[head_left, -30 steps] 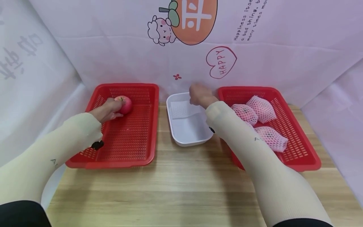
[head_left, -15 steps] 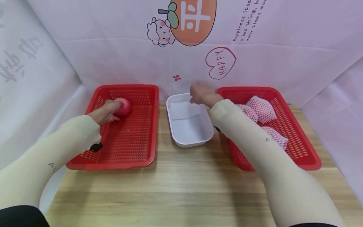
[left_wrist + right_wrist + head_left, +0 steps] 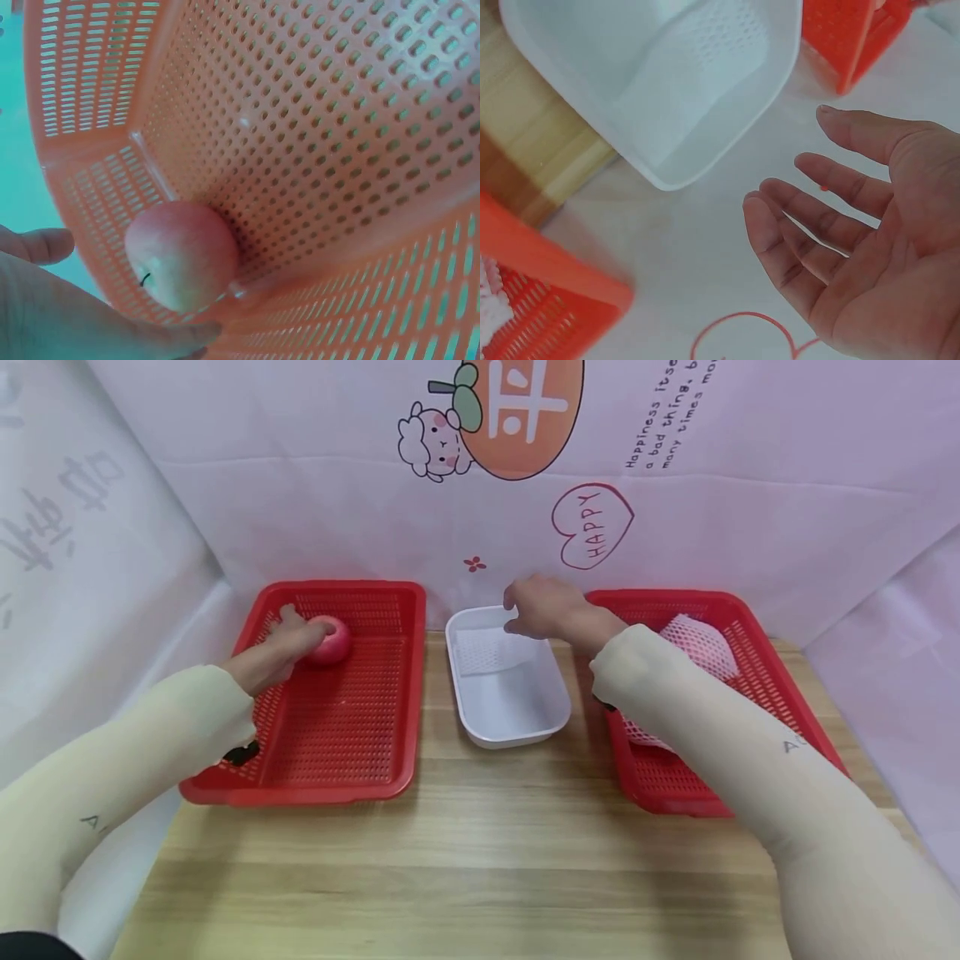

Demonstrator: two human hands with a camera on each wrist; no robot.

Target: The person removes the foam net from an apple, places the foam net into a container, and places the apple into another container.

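Note:
A pink-red apple [image 3: 336, 642] lies near the far left corner of the left red basket [image 3: 348, 727]. Close against it is my left hand [image 3: 279, 645], thumb and fingers spread apart; in the left wrist view the apple [image 3: 182, 259] rests on the basket, not gripped. Over the far right rim of the white tray [image 3: 517, 706] hovers my right hand [image 3: 553, 608], its fingers loosely extended and holding nothing in the right wrist view. Inside the tray lies a flat white piece with a mesh texture [image 3: 483, 651].
A right red basket [image 3: 660, 793] holds pink fruit in white foam nets [image 3: 703, 647], partly hidden by my right sleeve. All three containers stand on a wooden table [image 3: 480, 827], with a printed white cloth [image 3: 337, 510] behind them.
My left hand has let go of the apple and its fingers have spread. My right hand has loosened from a curled pose and shifted slightly right. The apple stays in the basket.

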